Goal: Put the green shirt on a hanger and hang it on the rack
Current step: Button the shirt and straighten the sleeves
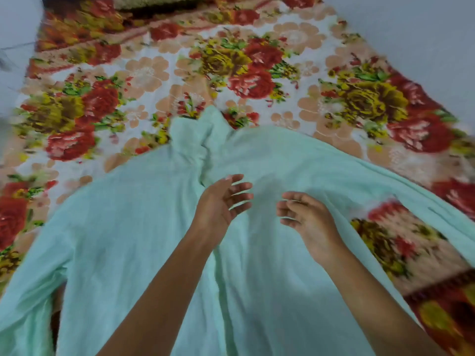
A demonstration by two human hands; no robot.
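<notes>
A pale green shirt lies spread out on a flowered bed cover, its collar end pointing away from me. One sleeve runs down at the left, the other stretches to the right edge. My left hand hovers over the middle of the shirt with fingers spread and straight, holding nothing. My right hand is just beside it, fingers loosely bent above the cloth, also holding nothing. No hanger and no rack are in view.
The flowered cover fills most of the view, with a dark red border at the right. Pale wall or floor shows at the upper right and far left. A dark pillow-like shape lies at the top.
</notes>
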